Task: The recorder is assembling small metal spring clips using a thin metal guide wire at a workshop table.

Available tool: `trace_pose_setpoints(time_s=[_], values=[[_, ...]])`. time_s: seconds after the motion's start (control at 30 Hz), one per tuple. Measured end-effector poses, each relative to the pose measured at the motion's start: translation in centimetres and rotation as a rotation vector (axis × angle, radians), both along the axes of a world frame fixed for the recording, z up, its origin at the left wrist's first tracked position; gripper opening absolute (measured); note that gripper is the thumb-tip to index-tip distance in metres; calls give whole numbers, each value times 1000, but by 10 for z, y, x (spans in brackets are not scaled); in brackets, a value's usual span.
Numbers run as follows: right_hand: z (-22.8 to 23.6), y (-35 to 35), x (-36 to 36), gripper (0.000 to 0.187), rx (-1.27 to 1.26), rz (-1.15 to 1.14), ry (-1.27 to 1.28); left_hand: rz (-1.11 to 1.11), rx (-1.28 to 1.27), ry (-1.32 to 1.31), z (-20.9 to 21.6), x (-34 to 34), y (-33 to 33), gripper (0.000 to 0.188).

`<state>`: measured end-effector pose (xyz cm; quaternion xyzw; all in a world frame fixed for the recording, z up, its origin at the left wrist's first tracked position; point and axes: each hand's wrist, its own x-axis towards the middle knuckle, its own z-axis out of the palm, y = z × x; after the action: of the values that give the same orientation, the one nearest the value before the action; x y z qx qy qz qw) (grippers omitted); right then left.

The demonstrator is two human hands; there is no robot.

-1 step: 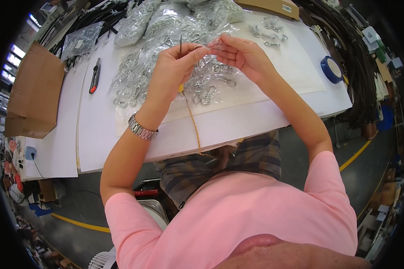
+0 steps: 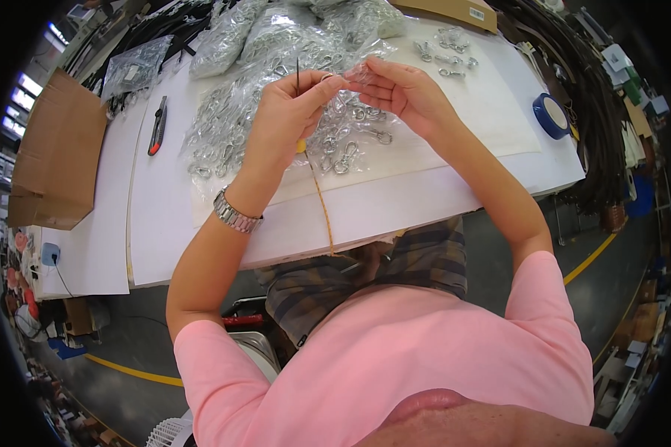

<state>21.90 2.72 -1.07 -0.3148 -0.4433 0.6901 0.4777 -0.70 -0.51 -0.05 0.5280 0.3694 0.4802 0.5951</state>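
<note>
My left hand (image 2: 294, 112) is closed round a slim tool with a yellow handle (image 2: 301, 146), its thin dark shaft standing up past the fingers. From the handle's lower end an orange cord (image 2: 323, 201) runs down over the table edge. Thumb and forefinger of that hand also pinch a small metal ring, partly hidden. My right hand (image 2: 410, 97) pinches clear plastic film (image 2: 360, 73) right beside the left fingertips, its other fingers loosely curled. Beneath both hands lie bagged metal snap hooks (image 2: 344, 159) in a crumpled heap.
More filled plastic bags (image 2: 276, 33) pile up at the back. A box cutter (image 2: 157, 127) and an open cardboard box (image 2: 60, 149) are on the left. Several loose hooks (image 2: 451, 72) lie at the back right, with a blue tape roll (image 2: 550, 116) near the right edge.
The tool's shaft has tilted very slightly to the left along with my left fingers. My right hand stays where it was.
</note>
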Motion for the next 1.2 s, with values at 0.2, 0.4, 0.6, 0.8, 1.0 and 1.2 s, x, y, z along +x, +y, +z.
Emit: trace_pose_setpoints(time_s=[0.2, 0.4, 0.6, 0.8, 1.0, 1.2], values=[[0, 6, 0, 31, 7, 27, 7, 216, 167, 141, 10, 9, -2, 20], [-2, 5, -3, 29, 14, 24, 14, 283, 218, 158, 9, 10, -3, 19], [-2, 3, -3, 29, 24, 25, 9, 315, 241, 161, 7, 11, -2, 18], [2, -5, -9, 31, 66, -96, -22, 306, 242, 96, 4, 15, -3, 17], [0, -7, -12, 32, 153, -101, -62, 313, 240, 77, 0, 16, -3, 17], [-5, -6, -14, 30, 134, -69, -23, 324, 289, 226, 2, 17, -4, 16]])
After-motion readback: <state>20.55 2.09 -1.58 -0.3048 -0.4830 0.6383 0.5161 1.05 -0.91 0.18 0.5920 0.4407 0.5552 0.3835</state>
